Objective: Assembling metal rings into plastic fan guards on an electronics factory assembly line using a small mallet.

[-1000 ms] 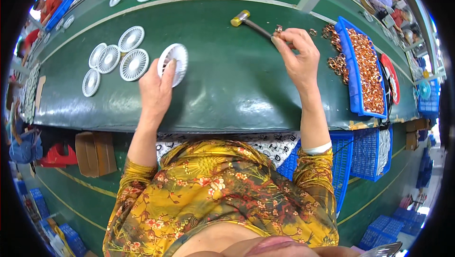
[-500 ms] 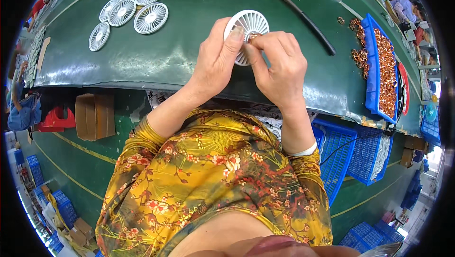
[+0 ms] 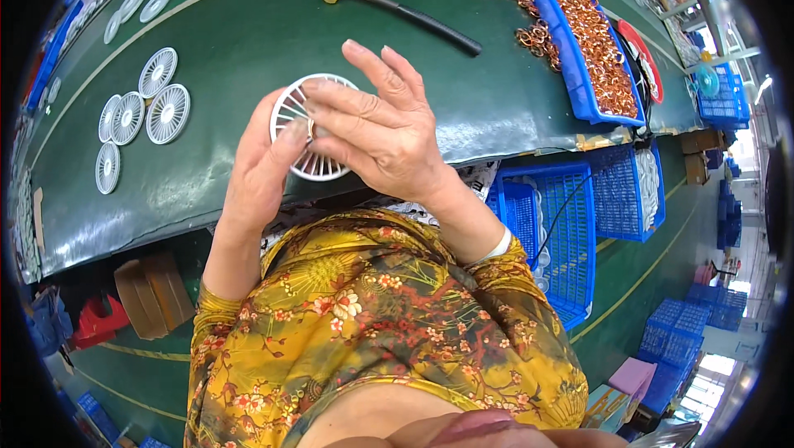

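Observation:
Gripped at its left side in my left hand [image 3: 258, 169] is a white spoked plastic disc [image 3: 318, 169], tilted above the near edge of the table. My right hand [image 3: 385, 134] reaches across its face, thumb and index finger pinched at the hub. A small copper-coloured ring [image 3: 310, 129] shows partly between those fingertips, mostly covered by them. The last two fingers of that hand stretch upward, off the disc. Beyond the hands lies a mallet [image 3: 401, 11] with a yellow head and black handle.
Several white spoked discs [image 3: 126, 118] lie at the left on the green table [image 3: 240, 43]. To the right, a blue tray [image 3: 571, 55] holds many copper-coloured rings [image 3: 608, 84], with loose rings [image 3: 538, 39] beside it. Blue crates [image 3: 571, 233] stand below the table's edge.
The view has swung to the right, so the table things sit further left. My right hand's fingers have spread more across the disc, which stays in my left hand.

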`<state>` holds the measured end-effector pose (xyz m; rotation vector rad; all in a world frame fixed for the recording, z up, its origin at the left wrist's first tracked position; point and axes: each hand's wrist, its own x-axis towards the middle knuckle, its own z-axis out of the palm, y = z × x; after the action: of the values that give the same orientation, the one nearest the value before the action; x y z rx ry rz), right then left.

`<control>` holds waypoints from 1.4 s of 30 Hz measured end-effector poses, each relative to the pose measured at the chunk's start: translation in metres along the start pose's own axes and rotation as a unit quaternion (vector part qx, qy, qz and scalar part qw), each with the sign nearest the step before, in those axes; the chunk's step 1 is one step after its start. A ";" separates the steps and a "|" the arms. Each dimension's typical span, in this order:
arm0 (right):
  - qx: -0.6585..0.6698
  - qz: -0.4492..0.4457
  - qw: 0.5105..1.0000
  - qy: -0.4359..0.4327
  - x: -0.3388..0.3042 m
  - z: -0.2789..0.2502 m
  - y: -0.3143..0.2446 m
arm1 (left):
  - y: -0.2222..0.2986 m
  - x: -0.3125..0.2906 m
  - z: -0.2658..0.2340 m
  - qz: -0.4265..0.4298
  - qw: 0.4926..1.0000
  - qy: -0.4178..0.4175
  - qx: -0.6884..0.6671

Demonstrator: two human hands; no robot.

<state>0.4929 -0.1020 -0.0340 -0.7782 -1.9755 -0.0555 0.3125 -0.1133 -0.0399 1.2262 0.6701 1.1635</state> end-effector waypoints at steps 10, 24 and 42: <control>-0.043 0.254 0.966 0.006 -0.009 -0.050 0.082 | -0.020 0.007 0.007 0.177 0.894 0.124 0.393; -0.411 0.421 0.803 -0.099 -0.057 -0.112 0.210 | -0.016 0.014 -0.040 0.195 0.761 0.091 0.611; 0.035 0.106 0.991 0.078 -0.002 -0.004 0.029 | 0.009 -0.004 -0.111 0.133 0.842 0.361 0.378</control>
<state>0.5125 -0.0811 -0.0419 -0.9055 -1.7295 0.0763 0.2091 -0.0774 -0.0619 1.5472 1.6913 1.6982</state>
